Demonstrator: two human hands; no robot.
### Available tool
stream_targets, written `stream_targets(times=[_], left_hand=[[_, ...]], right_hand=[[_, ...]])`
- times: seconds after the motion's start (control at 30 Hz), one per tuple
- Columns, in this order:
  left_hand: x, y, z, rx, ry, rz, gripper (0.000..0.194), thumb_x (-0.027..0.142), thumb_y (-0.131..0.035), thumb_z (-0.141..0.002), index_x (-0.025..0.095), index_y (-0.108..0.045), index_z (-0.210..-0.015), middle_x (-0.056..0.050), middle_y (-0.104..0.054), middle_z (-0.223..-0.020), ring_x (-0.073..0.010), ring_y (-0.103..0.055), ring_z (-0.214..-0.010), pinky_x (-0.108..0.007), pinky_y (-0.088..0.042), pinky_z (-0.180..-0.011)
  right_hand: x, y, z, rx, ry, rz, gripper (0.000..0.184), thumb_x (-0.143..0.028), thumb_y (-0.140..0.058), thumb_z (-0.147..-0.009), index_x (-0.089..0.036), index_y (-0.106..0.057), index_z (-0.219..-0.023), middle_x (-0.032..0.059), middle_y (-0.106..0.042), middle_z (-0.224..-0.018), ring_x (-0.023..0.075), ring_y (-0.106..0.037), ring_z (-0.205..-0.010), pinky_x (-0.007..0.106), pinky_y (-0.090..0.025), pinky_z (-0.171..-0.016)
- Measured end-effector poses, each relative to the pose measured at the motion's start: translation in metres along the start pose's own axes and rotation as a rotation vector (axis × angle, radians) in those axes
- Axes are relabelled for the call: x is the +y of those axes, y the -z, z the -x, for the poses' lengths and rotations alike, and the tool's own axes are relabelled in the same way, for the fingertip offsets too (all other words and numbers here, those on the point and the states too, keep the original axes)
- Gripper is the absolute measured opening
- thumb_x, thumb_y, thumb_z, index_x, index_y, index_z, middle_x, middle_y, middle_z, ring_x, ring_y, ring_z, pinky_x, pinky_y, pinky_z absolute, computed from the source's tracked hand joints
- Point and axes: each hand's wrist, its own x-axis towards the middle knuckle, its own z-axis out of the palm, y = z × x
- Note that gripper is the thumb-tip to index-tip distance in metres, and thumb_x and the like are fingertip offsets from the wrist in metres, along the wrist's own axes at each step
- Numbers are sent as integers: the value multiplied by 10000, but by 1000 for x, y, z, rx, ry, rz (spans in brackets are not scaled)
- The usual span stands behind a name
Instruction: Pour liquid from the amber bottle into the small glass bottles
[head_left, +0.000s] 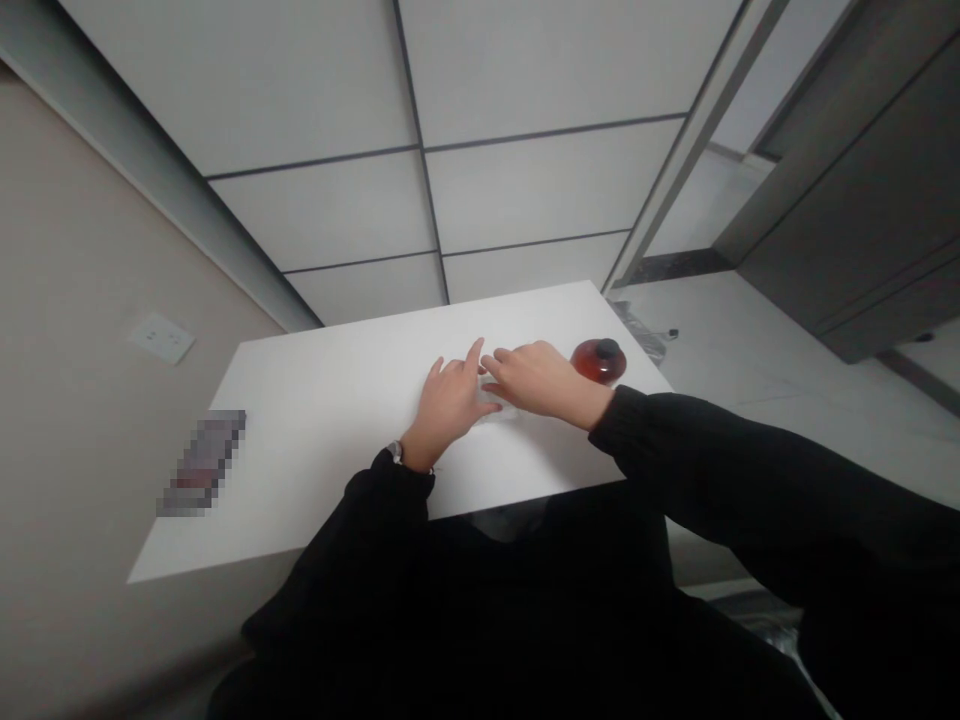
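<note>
Over the white table [360,400] my two hands meet around a small see-through item [506,411], which looks like clear plastic; its kind and shape are mostly hidden. My left hand [447,405] grips its left side, thumb laid across the near edge and index finger raised. From the right, my right hand [534,378] reaches over the top, its fingers bent and closed on the item close to the left fingers. Just beyond my right wrist stands a rounded amber-red bottle [592,366] with a black cap [607,349], untouched by either hand.
A blurred-out flat object, phone-like in outline [204,465], lies at the table's left end. Behind the table rises a white panelled cabinet front [525,190]. A wall socket [163,338] is at left. Clear plastic wrap [637,328] lies on the floor at right.
</note>
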Motion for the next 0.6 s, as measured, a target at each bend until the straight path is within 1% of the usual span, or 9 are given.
stream_targets(times=[0.07, 0.13, 0.2, 0.27, 0.33, 0.4, 0.47, 0.53, 0.6], left_hand=[[2, 1, 1, -7, -4, -14, 1056, 410, -868, -885, 170, -241, -1700, -169, -748, -1379, -363, -668, -1355, -595, -328, -1287], [4, 3, 1, -21, 3, -25, 1077, 421, -877, -878, 152, -236, -1701, -172, -755, -1358, -364, -665, -1357, -591, -323, -1289], [5, 5, 1, -32, 9, -16, 1087, 406, -888, -871, 146, -234, -1699, -170, -758, -1359, -358, -652, -1376, -584, -316, -1294], [7, 6, 2, -32, 10, 3, 1083, 382, -895, -867, 157, -236, -1697, -166, -754, -1380, -355, -639, -1396, -583, -315, -1294], [7, 6, 2, -26, 7, 14, 1081, 374, -897, -866, 174, -236, -1697, -161, -755, -1385, -359, -637, -1400, -592, -319, -1287], [6, 5, 2, -14, 0, 16, 1085, 375, -895, -868, 190, -227, -1703, -161, -751, -1394, -364, -639, -1401, -598, -319, -1283], [5, 4, 2, -1, -6, 20, 1109, 373, -890, -874, 199, -190, -1716, -160, -749, -1401, -363, -640, -1401, -597, -317, -1284], [4, 2, 1, 9, -10, 26, 1154, 378, -887, -878, 202, -128, -1729, -155, -754, -1392, -359, -647, -1393, -597, -319, -1283], [3, 2, 1, 11, -14, 22, 1194, 392, -887, -879, 207, -77, -1737, -149, -758, -1384, -354, -655, -1384, -596, -324, -1280]], right_hand=[[5, -1, 1, -9, 55, -44, 470, -394, -632, -1041, -149, -602, -1442, 182, -721, -1342, 300, -733, -1126, 356, -500, -789], [10, -1, 3, -24, 101, -82, 466, -288, -704, -992, -206, -603, -1439, 132, -715, -1385, 260, -721, -1172, 323, -492, -818], [14, -1, 4, -28, 79, -89, 382, -202, -661, -1006, -188, -631, -1387, 127, -756, -1282, 256, -743, -1097, 332, -480, -809], [16, -2, 6, -19, 24, -70, 294, -267, -624, -1047, -140, -661, -1310, 150, -780, -1157, 293, -755, -1015, 362, -469, -776], [17, -2, 7, 3, 6, -67, 370, -351, -655, -1041, -124, -640, -1332, 174, -770, -1197, 324, -742, -1070, 369, -465, -768], [17, -4, 7, 33, 20, -78, 481, -295, -697, -1007, -158, -563, -1448, 160, -741, -1324, 305, -711, -1180, 347, -464, -794], [16, -7, 7, 52, 23, -82, 542, -228, -692, -995, -182, -510, -1504, 133, -750, -1320, 274, -717, -1156, 329, -460, -801], [16, -8, 6, 62, -11, -72, 461, -289, -654, -1033, -147, -544, -1458, 137, -786, -1158, 283, -741, -1019, 346, -459, -773], [17, -9, 5, 92, -38, -63, 458, -389, -649, -1044, -136, -578, -1418, 173, -770, -1175, 316, -728, -1037, 368, -467, -766]])
